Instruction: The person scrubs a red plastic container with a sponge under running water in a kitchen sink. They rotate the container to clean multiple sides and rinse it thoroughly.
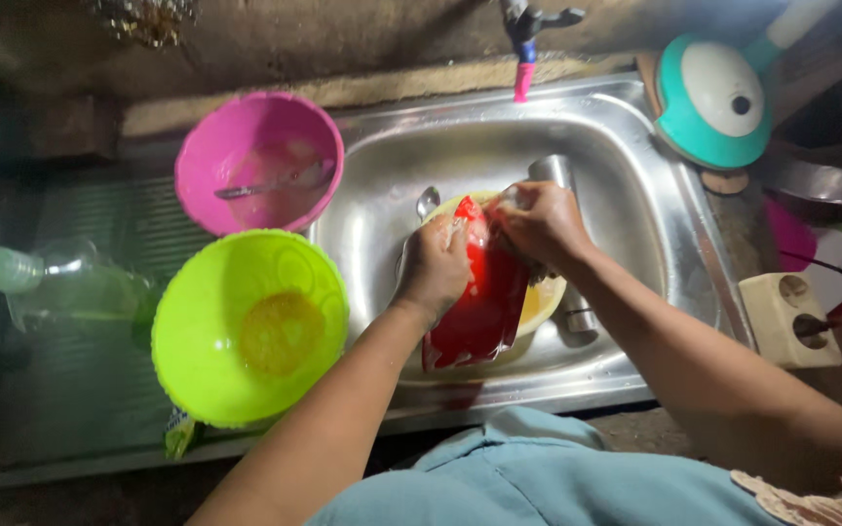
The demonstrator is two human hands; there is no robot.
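Over the steel sink (626, 195), my left hand (433, 268) grips the upper left edge of a red plastic pouch (479, 312) that hangs down glossy and wet. My right hand (540, 224) holds the pouch's top right part, fingers closed on it; whether it also holds something small is unclear. Beneath the pouch lies a yellow plate or bowl (544, 302) in the basin, mostly hidden. A spoon (427, 201) and a metal cup (552, 169) lie in the sink behind my hands.
A lime green bowl (249, 326) and a pink bowl (259, 161) holding a spoon stand on the left drainboard. A clear bottle (70, 282) lies further left. A tap with a pink nozzle (523, 68) is above; a teal lid (715, 99) and a socket block (791, 319) are right.
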